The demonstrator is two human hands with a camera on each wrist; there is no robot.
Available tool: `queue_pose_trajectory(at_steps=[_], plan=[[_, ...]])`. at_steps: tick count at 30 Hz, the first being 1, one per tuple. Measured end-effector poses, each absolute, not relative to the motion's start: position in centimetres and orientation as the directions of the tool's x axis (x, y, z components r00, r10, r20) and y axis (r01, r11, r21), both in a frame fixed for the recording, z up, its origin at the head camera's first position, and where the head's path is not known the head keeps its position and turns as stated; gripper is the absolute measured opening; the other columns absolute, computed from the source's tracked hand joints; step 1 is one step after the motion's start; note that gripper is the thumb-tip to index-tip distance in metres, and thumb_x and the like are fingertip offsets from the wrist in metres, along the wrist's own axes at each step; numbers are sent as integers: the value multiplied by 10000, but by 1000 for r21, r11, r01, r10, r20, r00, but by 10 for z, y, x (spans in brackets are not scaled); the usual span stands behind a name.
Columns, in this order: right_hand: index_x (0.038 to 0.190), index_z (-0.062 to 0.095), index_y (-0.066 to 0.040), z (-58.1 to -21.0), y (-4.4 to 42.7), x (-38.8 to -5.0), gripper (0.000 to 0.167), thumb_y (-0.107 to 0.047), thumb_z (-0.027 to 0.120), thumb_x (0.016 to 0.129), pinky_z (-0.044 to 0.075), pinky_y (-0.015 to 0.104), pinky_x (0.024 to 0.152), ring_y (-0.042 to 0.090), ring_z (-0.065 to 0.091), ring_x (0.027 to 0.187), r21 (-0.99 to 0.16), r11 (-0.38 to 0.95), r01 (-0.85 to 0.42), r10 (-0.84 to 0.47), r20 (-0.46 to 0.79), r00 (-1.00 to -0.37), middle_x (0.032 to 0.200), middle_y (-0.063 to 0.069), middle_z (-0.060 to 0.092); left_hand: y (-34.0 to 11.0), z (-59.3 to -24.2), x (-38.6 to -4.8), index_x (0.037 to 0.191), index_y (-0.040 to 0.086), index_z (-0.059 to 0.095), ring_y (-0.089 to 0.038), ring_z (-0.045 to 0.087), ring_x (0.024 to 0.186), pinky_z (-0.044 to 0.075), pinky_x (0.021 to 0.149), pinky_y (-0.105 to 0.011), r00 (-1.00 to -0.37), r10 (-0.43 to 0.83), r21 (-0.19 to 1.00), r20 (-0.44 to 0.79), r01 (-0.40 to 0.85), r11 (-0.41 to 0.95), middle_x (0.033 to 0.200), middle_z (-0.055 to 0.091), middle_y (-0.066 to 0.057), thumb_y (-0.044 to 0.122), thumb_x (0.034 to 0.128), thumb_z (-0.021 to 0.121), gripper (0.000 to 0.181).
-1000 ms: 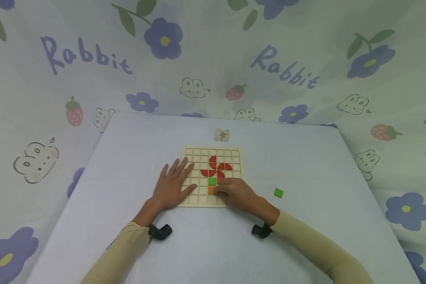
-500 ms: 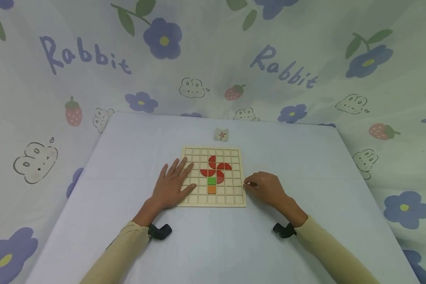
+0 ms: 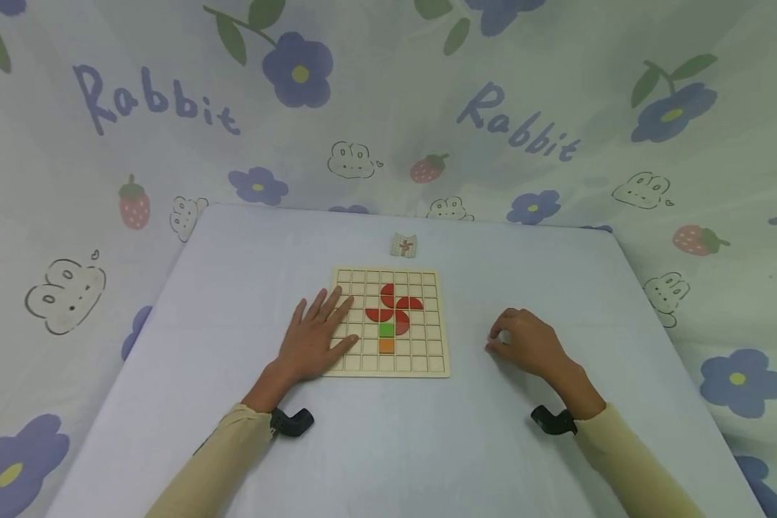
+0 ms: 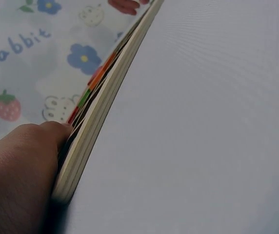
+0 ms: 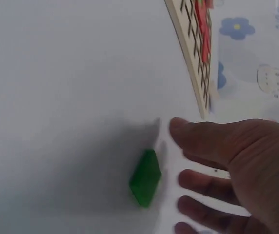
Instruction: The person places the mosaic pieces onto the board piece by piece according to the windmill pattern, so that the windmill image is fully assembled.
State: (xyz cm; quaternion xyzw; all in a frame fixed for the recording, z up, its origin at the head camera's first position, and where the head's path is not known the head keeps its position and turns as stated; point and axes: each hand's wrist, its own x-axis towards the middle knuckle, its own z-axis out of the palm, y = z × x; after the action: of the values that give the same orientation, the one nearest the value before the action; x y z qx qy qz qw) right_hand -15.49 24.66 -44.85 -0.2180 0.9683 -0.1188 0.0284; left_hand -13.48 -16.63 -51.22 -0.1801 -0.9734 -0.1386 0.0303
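Note:
My left hand lies flat on the left side of a square wooden grid board, fingers spread. On the board, red curved pieces form a pinwheel, with a green square tile and an orange square tile in a column below. My right hand hovers right of the board, holding nothing, its fingers loosely bent and the thumb apart from them. The right wrist view shows a loose green tile on the table just off those fingertips; in the head view the hand hides it.
A small card printed with a red pinwheel lies behind the board. White cloth covers the table, and a patterned curtain hangs at its back and sides. Black wrist-worn devices sit at both cuffs.
My right hand has left the orange tile on the board and moved right, over the spot where the loose green tile lay. My left hand stays in place.

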Motion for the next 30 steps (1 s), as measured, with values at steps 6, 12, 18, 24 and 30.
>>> queue_pose_trajectory(at_steps=[6,12,18,24,30], plan=[[903,739,-77,-443,264,-155,138,-160,806,816,516,400,701,213,629,826,-340,880,-332,-401,-157,-903,890,6,672,-165,-511,-134,1578,194,248,-305,67,1490,43,1145,-573,-933,341,257,115,360,897,1635,132,-74,625,971,393,759],[929,727,-68,-445,274,-154,194,-120,832,774,498,367,703,160,589,785,-431,856,-285,-401,-208,-892,855,-19,652,-163,-511,-133,1569,175,280,-333,111,1481,69,1139,-589,-930,346,258,126,367,893,1627,167,-96,608,966,428,757],[884,713,-82,-447,272,-154,173,-44,811,746,496,340,680,139,576,762,-425,848,-317,-423,-181,-888,819,-40,645,-164,-513,-134,1580,203,243,-306,74,1489,44,1147,-570,-936,336,237,106,352,905,1637,129,-69,620,966,409,761],[853,724,-111,-447,242,-155,163,-67,808,720,491,329,660,138,575,731,-410,818,-403,-467,-63,-882,794,-70,646,-166,-514,-136,1585,208,223,-298,54,1492,27,1149,-564,-936,337,233,98,351,907,1640,111,-62,630,968,395,766],[847,723,-173,-451,204,-153,173,-107,803,708,496,302,689,130,591,779,-414,729,-545,-572,69,-817,849,-112,647,-166,-514,-135,1585,209,220,-298,62,1491,25,1149,-562,-934,341,238,106,357,903,1639,113,-61,630,972,385,762]])
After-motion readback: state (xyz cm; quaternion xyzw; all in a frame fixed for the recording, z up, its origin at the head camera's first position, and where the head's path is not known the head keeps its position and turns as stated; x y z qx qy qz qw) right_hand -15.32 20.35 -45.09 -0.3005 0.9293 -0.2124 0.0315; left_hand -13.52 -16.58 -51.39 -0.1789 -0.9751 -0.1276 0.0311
